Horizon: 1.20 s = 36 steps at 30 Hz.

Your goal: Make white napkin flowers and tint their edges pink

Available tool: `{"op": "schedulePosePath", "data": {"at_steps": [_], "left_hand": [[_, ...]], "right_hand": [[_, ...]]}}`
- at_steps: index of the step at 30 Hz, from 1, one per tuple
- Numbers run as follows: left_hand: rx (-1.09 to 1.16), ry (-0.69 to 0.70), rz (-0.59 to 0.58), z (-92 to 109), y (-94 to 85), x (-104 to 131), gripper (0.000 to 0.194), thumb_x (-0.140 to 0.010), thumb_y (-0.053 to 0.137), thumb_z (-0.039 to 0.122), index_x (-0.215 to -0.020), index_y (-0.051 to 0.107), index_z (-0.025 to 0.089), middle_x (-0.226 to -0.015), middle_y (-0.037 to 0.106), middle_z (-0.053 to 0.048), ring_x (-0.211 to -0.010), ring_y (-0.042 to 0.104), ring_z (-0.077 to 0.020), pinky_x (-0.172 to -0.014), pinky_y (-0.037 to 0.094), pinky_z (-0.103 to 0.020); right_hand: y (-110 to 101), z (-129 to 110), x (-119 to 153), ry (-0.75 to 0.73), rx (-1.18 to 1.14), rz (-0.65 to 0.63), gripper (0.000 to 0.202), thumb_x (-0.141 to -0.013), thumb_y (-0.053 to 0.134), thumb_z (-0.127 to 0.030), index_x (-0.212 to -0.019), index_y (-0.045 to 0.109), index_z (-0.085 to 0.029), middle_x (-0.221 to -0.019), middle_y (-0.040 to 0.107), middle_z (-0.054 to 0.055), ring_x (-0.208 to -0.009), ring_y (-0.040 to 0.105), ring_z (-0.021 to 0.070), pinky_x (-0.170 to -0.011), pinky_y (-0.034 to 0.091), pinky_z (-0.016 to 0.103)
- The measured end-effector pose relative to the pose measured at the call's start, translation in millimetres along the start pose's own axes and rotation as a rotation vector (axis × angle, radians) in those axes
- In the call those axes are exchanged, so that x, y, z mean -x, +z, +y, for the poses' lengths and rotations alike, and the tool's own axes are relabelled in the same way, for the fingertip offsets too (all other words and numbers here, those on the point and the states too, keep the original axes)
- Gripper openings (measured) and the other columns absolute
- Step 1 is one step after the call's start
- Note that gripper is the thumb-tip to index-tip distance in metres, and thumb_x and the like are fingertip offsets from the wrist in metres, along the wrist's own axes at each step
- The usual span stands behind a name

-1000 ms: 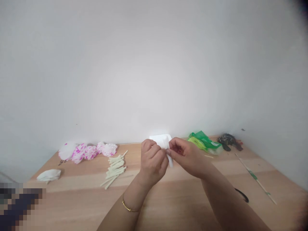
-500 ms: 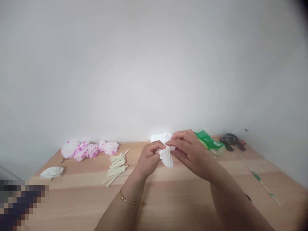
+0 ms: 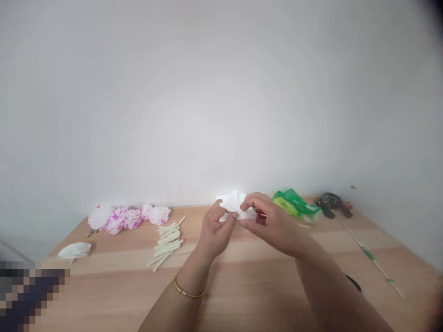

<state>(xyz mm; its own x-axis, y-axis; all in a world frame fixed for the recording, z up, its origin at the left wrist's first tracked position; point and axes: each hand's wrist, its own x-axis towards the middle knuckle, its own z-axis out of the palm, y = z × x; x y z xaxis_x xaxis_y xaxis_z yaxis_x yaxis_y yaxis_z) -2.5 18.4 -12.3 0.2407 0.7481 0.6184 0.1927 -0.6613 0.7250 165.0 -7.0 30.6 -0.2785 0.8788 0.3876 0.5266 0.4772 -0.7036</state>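
Between both hands is a white pleated tissue paper (image 3: 232, 201), gathered at its middle and fanned out above and below the fingers. My left hand (image 3: 215, 229) pinches it from the left with thumb and fingers. From the other side, my right hand (image 3: 268, 221) has its thumb and fingertips closed at the gathered middle. Behind them a flat white stack of paper (image 3: 219, 198) lies near the wall, mostly covered. A dark red item (image 3: 261, 216) shows in part behind my right fingers; its kind is hidden.
Pink-spotted white paper flowers (image 3: 124, 218) and a pile of pale sticks (image 3: 168, 242) lie left, beside a white paper bundle (image 3: 75, 250). On the right are green plastic packaging (image 3: 298, 204), a dark bundle (image 3: 332, 204) and a thin stick with green bits (image 3: 368, 252).
The pleated paper has turned: its fan, which pointed down, now spreads upward. My left fingers have shifted lower around it, and my right hand has moved slightly left and down.
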Motion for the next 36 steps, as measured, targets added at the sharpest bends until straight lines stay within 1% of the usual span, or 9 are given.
{"op": "schedulePosePath", "data": {"at_steps": [2,5,9,12,15,21,24,29,36], "left_hand": [[0.222,-0.149,-0.024,-2.9,-2.1,-1.3,0.018,-0.087,0.052,0.028,-0.089,0.065,0.016,-0.087,0.064,-0.005,-0.086,0.057,-0.0190,-0.080,0.043,-0.031],[0.374,-0.215,-0.033,-4.3,-3.0,-1.1,0.020,-0.086,0.055,0.031,-0.092,0.067,0.016,-0.087,0.066,-0.004,-0.087,0.057,-0.0195,-0.081,0.043,-0.031],[0.183,-0.158,-0.040,2.0,-4.0,0.2,0.020,-0.087,0.054,0.029,-0.094,0.068,0.017,-0.087,0.064,-0.004,-0.086,0.056,-0.0183,-0.081,0.042,-0.030],[0.035,-0.077,-0.052,7.5,-4.6,0.2,0.019,-0.087,0.052,0.027,-0.090,0.068,0.017,-0.087,0.064,-0.005,-0.085,0.056,-0.0187,-0.080,0.042,-0.030],[0.042,-0.068,-0.081,7.7,-2.8,0.0,0.018,-0.086,0.054,0.027,-0.087,0.069,0.018,-0.086,0.065,-0.005,-0.086,0.056,-0.0195,-0.080,0.041,-0.031],[0.723,-0.370,-0.103,1.8,5.7,1.4,0.016,-0.078,0.064,0.029,-0.085,0.069,0.016,-0.076,0.064,-0.003,-0.076,0.056,-0.0173,-0.078,0.041,-0.031],[0.867,-0.436,-0.120,4.7,6.6,1.9,0.017,-0.073,0.067,0.028,-0.080,0.070,0.013,-0.072,0.063,-0.003,-0.071,0.053,-0.0158,-0.075,0.039,-0.030],[0.784,-0.423,-0.206,11.2,1.6,2.0,0.017,-0.073,0.065,0.026,-0.080,0.072,0.012,-0.067,0.058,-0.002,-0.065,0.047,-0.0126,-0.068,0.036,-0.026],[0.668,-0.449,-0.197,20.9,-5.9,1.5,0.013,-0.073,0.063,0.023,-0.075,0.071,0.013,-0.062,0.056,0.000,-0.062,0.045,-0.0106,-0.065,0.036,-0.024]], "right_hand": [[-1.4,-2.7,0.2,0.034,-0.063,-0.036,0.011,-0.084,0.054,-0.026,-0.093,0.056,-0.023,-0.093,0.058,0.002,-0.075,0.051,0.0144,-0.061,0.041,0.025],[1.6,-2.3,-0.6,0.096,-0.189,-0.023,0.008,-0.086,0.049,-0.024,-0.091,0.055,-0.022,-0.083,0.056,0.000,-0.071,0.051,0.0130,-0.057,0.039,0.022],[11.9,8.0,-2.7,0.122,-0.371,-0.018,0.002,-0.085,0.049,-0.023,-0.085,0.051,-0.021,-0.073,0.052,-0.003,-0.063,0.046,0.0108,-0.056,0.037,0.022],[16.2,13.1,-3.0,0.202,-0.431,-0.035,0.005,-0.084,0.050,-0.023,-0.080,0.049,-0.021,-0.065,0.048,-0.006,-0.057,0.041,0.0096,-0.052,0.034,0.022],[12.6,11.1,-2.3,0.247,-0.422,-0.067,0.009,-0.083,0.052,-0.024,-0.075,0.049,-0.021,-0.064,0.048,-0.006,-0.057,0.042,0.0093,-0.052,0.033,0.021],[-9.5,10.7,-4.7,0.216,-0.496,-0.105,0.011,-0.083,0.055,-0.030,-0.083,0.053,-0.019,-0.072,0.052,-0.003,-0.063,0.047,0.0100,-0.056,0.038,0.022],[-10.9,19.0,-6.1,0.152,-0.449,-0.136,0.022,-0.075,0.066,-0.031,-0.091,0.058,-0.019,-0.081,0.056,0.001,-0.072,0.052,0.0134,-0.063,0.042,0.025],[5.8,26.3,-5.2,0.015,-0.439,-0.145,0.026,-0.065,0.075,-0.029,-0.086,0.063,-0.021,-0.075,0.059,0.000,-0.070,0.054,0.0161,-0.064,0.043,0.027],[18.6,19.3,-6.0,-0.028,-0.623,-0.114,0.026,-0.064,0.077,-0.026,-0.084,0.062,-0.020,-0.077,0.058,0.001,-0.073,0.054,0.0158,-0.068,0.045,0.028]]}}
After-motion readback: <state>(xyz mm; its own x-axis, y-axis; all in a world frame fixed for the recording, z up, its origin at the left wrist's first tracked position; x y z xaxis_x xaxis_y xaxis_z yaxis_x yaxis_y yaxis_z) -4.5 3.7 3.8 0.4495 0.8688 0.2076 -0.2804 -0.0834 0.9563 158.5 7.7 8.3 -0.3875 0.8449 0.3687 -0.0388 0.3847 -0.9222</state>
